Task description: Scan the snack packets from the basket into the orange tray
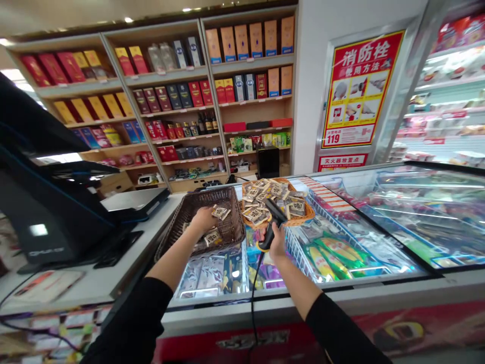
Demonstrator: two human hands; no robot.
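Observation:
My left hand (203, 219) is over the dark brown wicker basket (235, 202), closed on a small printed packet (221, 212). A few similar packets (212, 236) lie in the bottom of that basket, partly hidden by my forearm. My right hand (278, 242) grips a black handheld barcode scanner (270, 233) by its handle, the head tilted up to the left. Its cable hangs down over the freezer front. Just behind the scanner, a light orange wicker basket (309, 214) is heaped with the same packets (261, 194).
Both baskets stand on the glass top of a chest freezer (235, 302) with packaged goods inside. To the left, a counter (76, 288) carries a dark checkout machine (49, 212) and a flat weighing plate (131, 201). Shelves of boxes (174, 101) line the back wall.

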